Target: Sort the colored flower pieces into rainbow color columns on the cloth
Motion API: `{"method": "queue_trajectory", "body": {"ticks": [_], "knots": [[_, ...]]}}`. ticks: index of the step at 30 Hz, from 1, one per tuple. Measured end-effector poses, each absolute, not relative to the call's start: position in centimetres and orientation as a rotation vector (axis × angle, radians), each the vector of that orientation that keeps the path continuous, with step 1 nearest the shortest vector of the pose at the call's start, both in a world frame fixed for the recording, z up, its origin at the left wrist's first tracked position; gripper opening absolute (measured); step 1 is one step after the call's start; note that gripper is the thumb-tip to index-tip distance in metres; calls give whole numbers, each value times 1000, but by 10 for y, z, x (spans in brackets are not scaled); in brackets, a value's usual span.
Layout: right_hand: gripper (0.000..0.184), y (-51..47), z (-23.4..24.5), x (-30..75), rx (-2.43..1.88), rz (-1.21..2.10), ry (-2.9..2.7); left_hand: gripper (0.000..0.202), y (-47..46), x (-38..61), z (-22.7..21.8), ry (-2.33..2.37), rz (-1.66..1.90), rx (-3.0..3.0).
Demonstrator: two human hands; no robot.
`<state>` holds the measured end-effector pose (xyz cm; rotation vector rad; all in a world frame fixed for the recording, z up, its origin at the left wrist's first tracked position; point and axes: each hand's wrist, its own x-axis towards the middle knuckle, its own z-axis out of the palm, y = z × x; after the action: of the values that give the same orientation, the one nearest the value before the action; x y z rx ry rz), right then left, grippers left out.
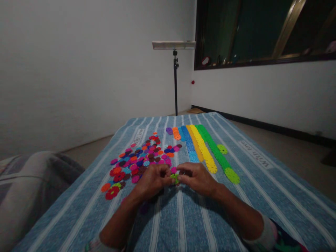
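My left hand (153, 180) and my right hand (197, 177) meet over the striped blue cloth (183, 217), fingers pinched together on a small light-green plastic disc piece (174, 178). A pink disc (173, 170) lies just beyond the fingertips. To the left spreads a loose heap of several red, pink, orange, blue and brown discs (139, 159). Beyond my right hand run joined rows of discs: blue (189, 145), orange-yellow (203, 150) and green (217, 155).
A short orange row (176, 133) and a purple disc (169, 131) lie at the far end. A lone green disc (222, 149) sits right of the rows. A grey pillow (31, 189) is at left. A light stand (175, 82) stands behind.
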<state>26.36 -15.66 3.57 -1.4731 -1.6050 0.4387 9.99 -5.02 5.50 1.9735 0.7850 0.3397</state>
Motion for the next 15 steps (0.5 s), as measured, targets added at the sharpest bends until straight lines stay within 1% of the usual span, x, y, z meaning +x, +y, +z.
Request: {"method": "queue_trajectory", "body": {"ticks": [4, 7, 8, 12, 15], "knots": [[19, -161, 39, 263, -1451, 448, -1569, 28, -64, 120, 48, 699, 426, 1911], [15, -165, 40, 284, -1490, 417, -1505, 24, -67, 127, 43, 678, 479, 1895], [15, -167, 41, 296, -1514, 393, -1466, 23, -66, 128, 41, 681, 488, 1889], [25, -174, 39, 370, -1687, 247, -1206, 23, -59, 120, 35, 670, 496, 1839], [25, -180, 27, 426, -1864, 153, -1015, 22, -53, 107, 31, 714, 483, 1933]]}}
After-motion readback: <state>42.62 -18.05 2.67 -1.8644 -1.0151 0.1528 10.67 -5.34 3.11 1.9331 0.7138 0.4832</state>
